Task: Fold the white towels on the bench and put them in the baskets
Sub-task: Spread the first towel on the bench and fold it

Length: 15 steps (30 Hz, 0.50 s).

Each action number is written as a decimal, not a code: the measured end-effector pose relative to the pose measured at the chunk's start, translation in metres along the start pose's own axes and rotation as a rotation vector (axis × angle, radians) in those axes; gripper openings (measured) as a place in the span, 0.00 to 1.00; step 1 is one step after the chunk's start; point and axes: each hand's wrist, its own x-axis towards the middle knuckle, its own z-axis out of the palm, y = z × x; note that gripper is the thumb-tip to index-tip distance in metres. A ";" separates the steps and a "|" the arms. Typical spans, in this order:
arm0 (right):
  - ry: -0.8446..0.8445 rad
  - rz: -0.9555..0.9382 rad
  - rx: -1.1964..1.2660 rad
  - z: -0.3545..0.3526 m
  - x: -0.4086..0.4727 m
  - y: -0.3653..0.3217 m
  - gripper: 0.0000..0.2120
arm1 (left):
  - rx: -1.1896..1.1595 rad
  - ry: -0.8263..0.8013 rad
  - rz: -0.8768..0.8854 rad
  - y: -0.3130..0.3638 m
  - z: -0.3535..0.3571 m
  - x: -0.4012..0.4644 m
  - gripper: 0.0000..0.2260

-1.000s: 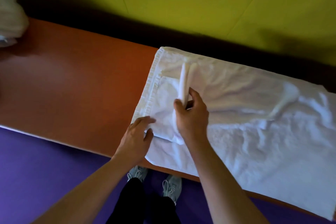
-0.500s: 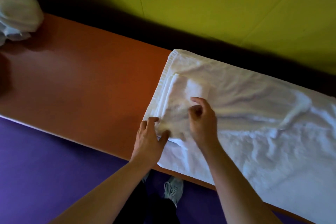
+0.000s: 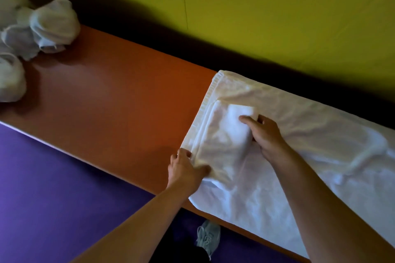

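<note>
A small white towel (image 3: 224,136), folded into a narrow rectangle, lies on top of a large white towel (image 3: 320,156) spread over the right half of the orange bench (image 3: 119,100). My left hand (image 3: 186,168) pinches the small towel's near left corner. My right hand (image 3: 265,134) rests on its right edge, fingers curled over the fold. No basket is in view.
Several crumpled white towels (image 3: 42,30) sit heaped at the bench's far left end. A yellow-green wall (image 3: 256,6) runs behind the bench. Purple floor (image 3: 53,188) lies in front, with my grey shoe (image 3: 208,239) at the bench's near edge.
The small towel's raised flap has been laid flat into a narrow fold. My right hand moved onto its right edge; my left hand shifted to the near corner. The view panned left.
</note>
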 end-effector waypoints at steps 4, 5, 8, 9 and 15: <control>-0.082 -0.100 -0.047 0.004 -0.016 -0.014 0.19 | -0.101 -0.010 0.016 -0.005 -0.009 0.002 0.27; -0.093 -0.126 -0.065 0.006 -0.021 -0.019 0.19 | -0.137 -0.008 0.020 -0.007 -0.012 0.001 0.26; -0.086 -0.173 -0.073 0.014 -0.027 -0.037 0.17 | -0.237 0.007 0.039 -0.012 -0.027 0.001 0.22; -0.074 -0.172 -0.056 0.018 -0.028 -0.044 0.17 | -0.268 0.013 0.041 -0.012 -0.035 0.001 0.21; -0.159 -0.107 -0.042 0.066 -0.019 -0.082 0.24 | -0.386 0.110 0.084 -0.018 -0.127 0.040 0.15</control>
